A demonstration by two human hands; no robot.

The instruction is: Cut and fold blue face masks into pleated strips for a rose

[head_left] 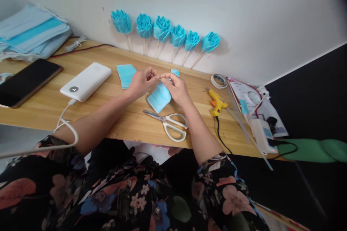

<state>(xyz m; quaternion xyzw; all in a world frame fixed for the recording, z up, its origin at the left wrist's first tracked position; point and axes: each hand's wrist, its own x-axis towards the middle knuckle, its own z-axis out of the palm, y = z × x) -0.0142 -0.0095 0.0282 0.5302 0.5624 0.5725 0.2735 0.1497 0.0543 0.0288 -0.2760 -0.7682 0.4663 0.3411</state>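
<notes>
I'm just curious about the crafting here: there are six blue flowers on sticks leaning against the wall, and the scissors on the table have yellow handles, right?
Not quite. The head view shows the scissors have white handles; the yellow thing is the glue gun to their right. The six blue flowers on sticks do lean against the wall.

A: Setting? Home craft corner. Wooden counter (54, 104) against a white wall.
B: Evidence: glue gun (217, 103), scissors (170, 122), tape roll (219, 80), six blue paper roses (162, 30) propped up.
</notes>
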